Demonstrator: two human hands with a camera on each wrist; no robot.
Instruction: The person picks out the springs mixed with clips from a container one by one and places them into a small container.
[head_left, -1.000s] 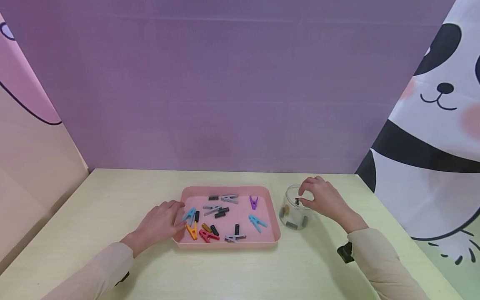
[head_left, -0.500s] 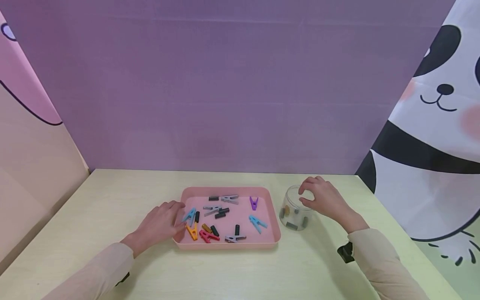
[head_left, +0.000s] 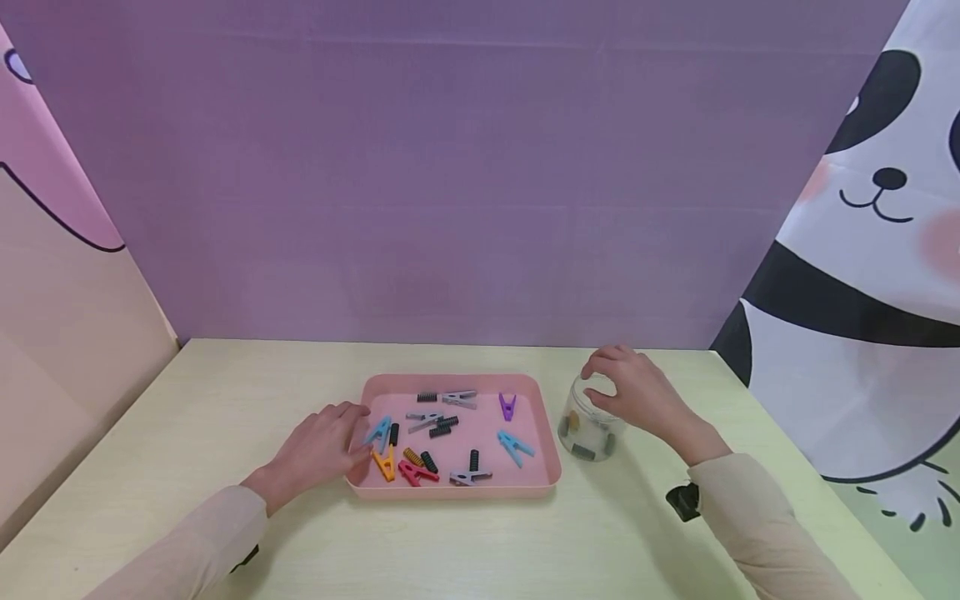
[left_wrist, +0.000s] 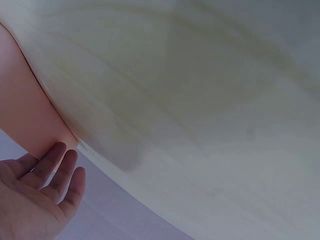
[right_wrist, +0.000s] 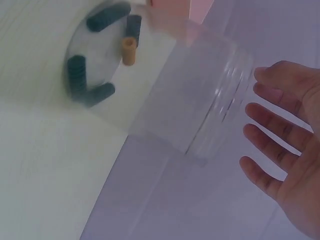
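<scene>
In the head view, the left hand (head_left: 317, 444) rests at the left edge of a pink rectangular tray (head_left: 465, 492) on the pale bench (head_left: 285, 383), lower middle; coloured plastic clips (head_left: 515, 447) and black coil springs (head_left: 427, 397) lie inside. The right hand (head_left: 645, 404) is at the mouth of a clear round jar (head_left: 597, 423), right of centre. In the left wrist view, lower left, the grip is loose against the tray. In the right wrist view, the grip is apart, nothing visible between the fingers; the jar holds dark springs (right_wrist: 77, 75), upper left. I judge the step in hand to be work at the jar's mouth; the next move calls for not tipping the jar.
</scene>
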